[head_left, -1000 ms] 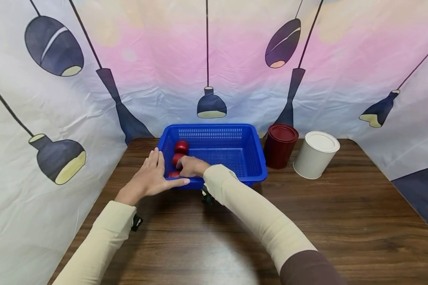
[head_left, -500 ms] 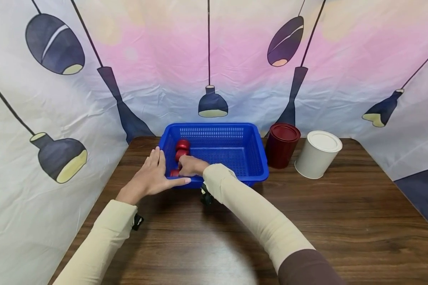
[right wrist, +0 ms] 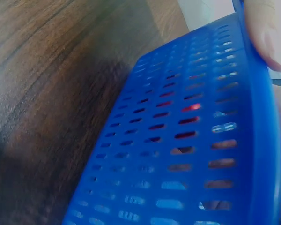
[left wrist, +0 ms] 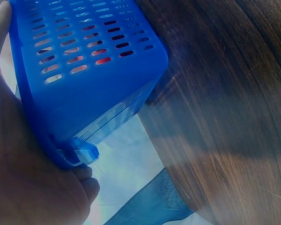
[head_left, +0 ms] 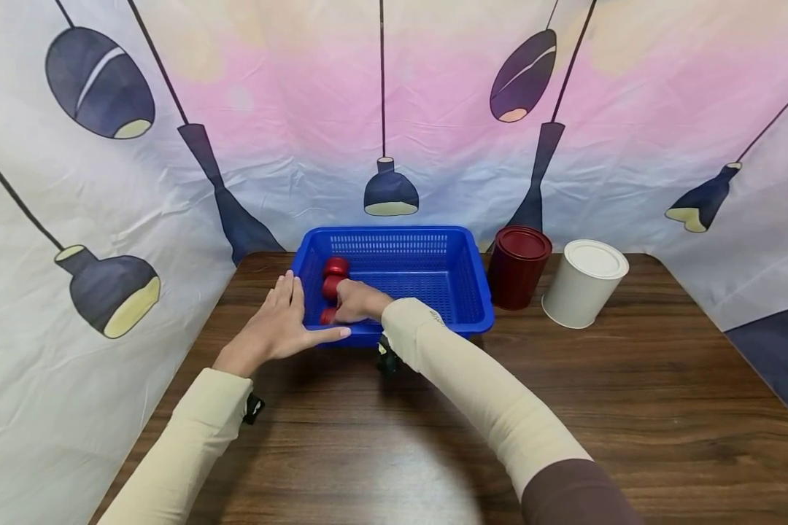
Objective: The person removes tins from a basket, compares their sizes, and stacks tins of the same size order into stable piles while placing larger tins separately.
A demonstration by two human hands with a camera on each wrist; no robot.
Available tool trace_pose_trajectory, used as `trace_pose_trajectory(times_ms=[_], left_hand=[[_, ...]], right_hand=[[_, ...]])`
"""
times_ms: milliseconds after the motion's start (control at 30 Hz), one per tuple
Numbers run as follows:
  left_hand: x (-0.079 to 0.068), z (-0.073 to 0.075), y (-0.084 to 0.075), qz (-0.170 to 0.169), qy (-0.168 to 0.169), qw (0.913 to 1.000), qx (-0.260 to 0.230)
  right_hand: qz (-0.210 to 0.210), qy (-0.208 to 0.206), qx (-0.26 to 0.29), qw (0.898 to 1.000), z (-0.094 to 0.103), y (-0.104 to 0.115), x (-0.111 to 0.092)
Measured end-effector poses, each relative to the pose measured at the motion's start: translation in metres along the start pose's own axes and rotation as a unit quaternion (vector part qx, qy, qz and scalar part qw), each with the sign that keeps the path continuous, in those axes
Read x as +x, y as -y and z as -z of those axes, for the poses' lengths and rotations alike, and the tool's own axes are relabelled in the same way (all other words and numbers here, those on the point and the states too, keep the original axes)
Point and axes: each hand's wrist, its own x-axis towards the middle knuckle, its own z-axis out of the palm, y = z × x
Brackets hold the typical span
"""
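Observation:
A blue plastic basket (head_left: 407,235) with slotted walls stands on the table. My left hand (head_left: 276,324) rests on its front left corner, fingers straight along the left rim and thumb along the front rim. My right hand (head_left: 361,300) reaches down inside, over the front rim. Several shiny red rounded objects lie in a row along the basket's left side: a far one (head_left: 336,267), a middle one (head_left: 333,286) and a near one (head_left: 329,316). The right hand's bent fingers are beside the middle and near ones; their tips are hidden.
Right of the basket stand a dark red lidded can (head_left: 517,270) and a white lidded can (head_left: 584,284). The brown wooden table (head_left: 630,423) reaches back to a cloth backdrop (head_left: 269,87) printed with hanging lamps.
The right hand has shifted slightly right inside the basket, and the near red object has also moved a little right. The middle red object has moved back towards the far one. The left hand stays put.

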Motion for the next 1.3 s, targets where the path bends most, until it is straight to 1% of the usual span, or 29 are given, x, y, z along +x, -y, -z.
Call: trace_pose_trajectory(times_ms=[300,467,700,1033,1133,1300], left_hand=[[0.000,0.000,0.000,0.008,0.007,0.9999,-0.002],[0.000,0.001,0.001,0.008,0.007,0.9999,-0.003],[-0.001,0.001,0.001,0.010,0.006,0.9999,-0.005],[-0.002,0.000,0.001,0.007,0.004,0.9999,-0.008],[-0.002,0.000,0.001,0.008,0.006,0.9999,-0.008],[-0.001,0.000,0.000,0.007,0.004,0.9999,-0.008]], right_hand=[[-0.007,-0.039,0.011,0.999,0.013,-0.006,-0.010],[-0.014,-0.050,0.023,0.998,0.024,-0.011,-0.017],[-0.001,-0.050,0.044,0.998,0.040,-0.018,-0.027],[0.030,-0.075,0.051,0.995,0.059,-0.033,-0.045],[0.028,-0.085,0.053,0.995,0.065,-0.035,-0.051],[0.023,-0.090,0.059,0.994,0.074,-0.038,-0.063]])
